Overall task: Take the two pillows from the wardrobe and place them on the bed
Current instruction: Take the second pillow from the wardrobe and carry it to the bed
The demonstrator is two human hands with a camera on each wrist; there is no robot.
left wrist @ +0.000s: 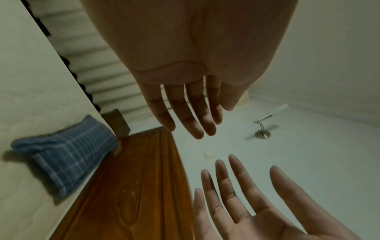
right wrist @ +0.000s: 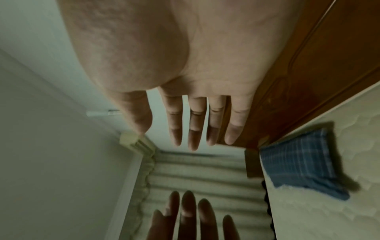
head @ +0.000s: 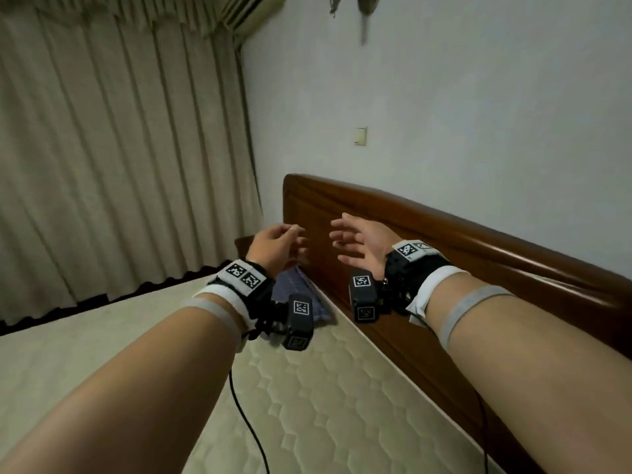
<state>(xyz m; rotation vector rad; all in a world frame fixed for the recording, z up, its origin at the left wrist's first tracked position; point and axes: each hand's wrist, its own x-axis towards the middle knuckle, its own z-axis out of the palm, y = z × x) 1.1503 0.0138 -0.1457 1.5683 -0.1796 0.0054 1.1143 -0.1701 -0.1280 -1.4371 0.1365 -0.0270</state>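
Note:
A blue checked pillow [head: 297, 295] lies flat on the bare quilted mattress [head: 307, 398], in the far corner against the wooden headboard [head: 444, 241]; the left wrist view shows the pillow [left wrist: 68, 155] well, and so does the right wrist view [right wrist: 302, 162]. Both my hands hover in the air above it, palms facing each other. My left hand [head: 284, 246] is empty with relaxed fingers. My right hand [head: 355, 242] is empty too, fingers spread and straight. No second pillow and no wardrobe are in view.
Beige curtains [head: 119, 148] hang behind the bed on the left. A white wall [head: 461, 114] with a small switch plate [head: 360, 136] rises behind the headboard. A small wooden nightstand [left wrist: 117, 123] stands beyond the bed's corner. Black cables [head: 246, 422] trail from my wrists over the mattress.

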